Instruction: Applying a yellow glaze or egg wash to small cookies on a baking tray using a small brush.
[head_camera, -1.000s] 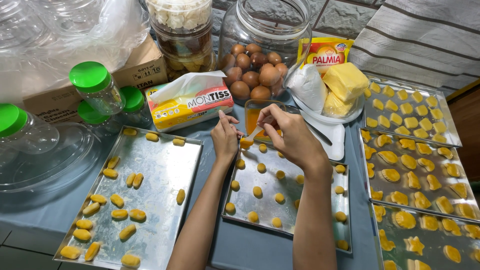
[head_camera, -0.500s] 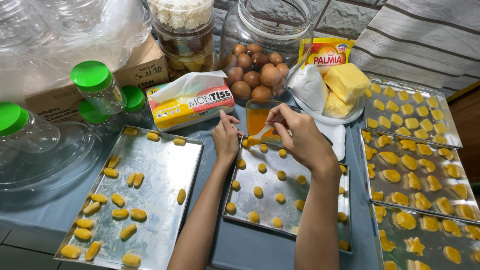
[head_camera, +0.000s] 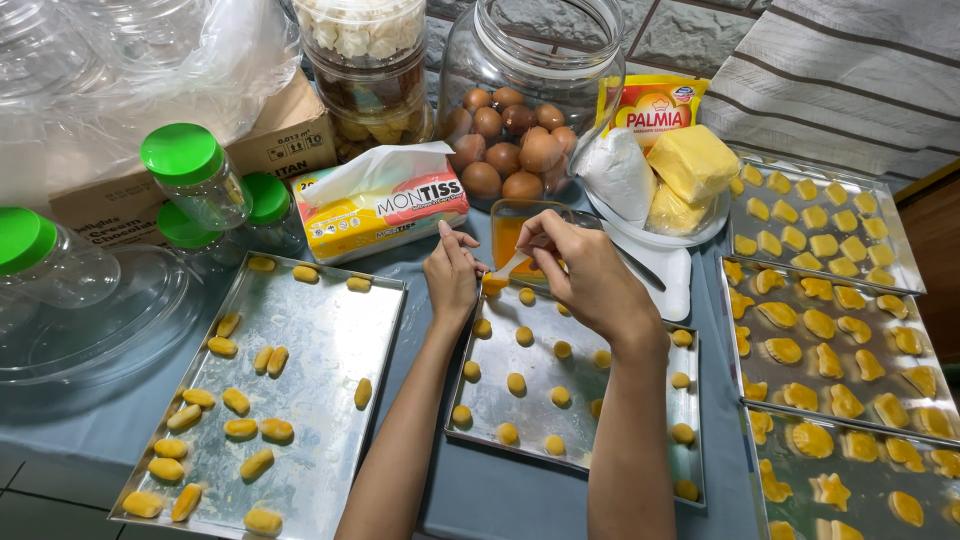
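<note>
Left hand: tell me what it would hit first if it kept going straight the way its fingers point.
The left hand points away from the person, up the picture. First in that line looks to be the tissue pack, near its right end; the egg jar stands just right of it. Depth is unclear, so it might pass between them.

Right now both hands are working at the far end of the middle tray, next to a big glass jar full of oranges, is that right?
Not quite. The head view shows the glass jar holds brown eggs, not oranges. The rest stands: the left hand and the right hand are at the far end of the middle tray, near that jar.
</note>
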